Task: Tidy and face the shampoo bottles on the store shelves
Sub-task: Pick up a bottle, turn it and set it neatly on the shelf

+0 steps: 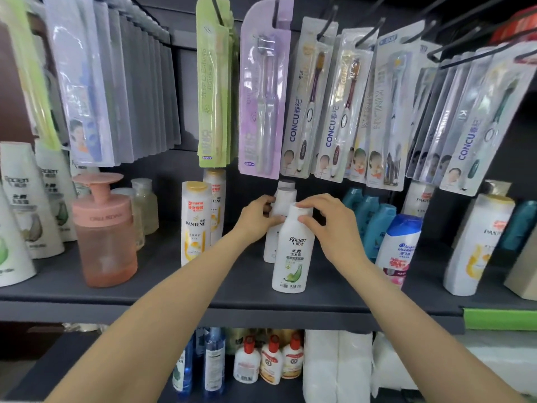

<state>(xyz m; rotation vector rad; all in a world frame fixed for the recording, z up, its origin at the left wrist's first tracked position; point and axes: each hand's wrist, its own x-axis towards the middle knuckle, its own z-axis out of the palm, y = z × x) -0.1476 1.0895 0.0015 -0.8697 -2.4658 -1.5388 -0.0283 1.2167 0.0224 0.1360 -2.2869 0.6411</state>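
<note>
White Racien bottle (293, 251) at frame centre facing label-out; both hands pinching its cap: left hand (257, 218), right hand (327, 219). Blurred bottles at far left and right edges probably needing facing.

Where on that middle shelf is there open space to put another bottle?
The widest bare stretch of the shelf lies between the front Pantene bottle and the Racien bottle that both hands are on. A narrower gap sits between the pink pump jar and the Pantene. Right of the Head & Shoulders bottle, bottles crowd together.
</note>
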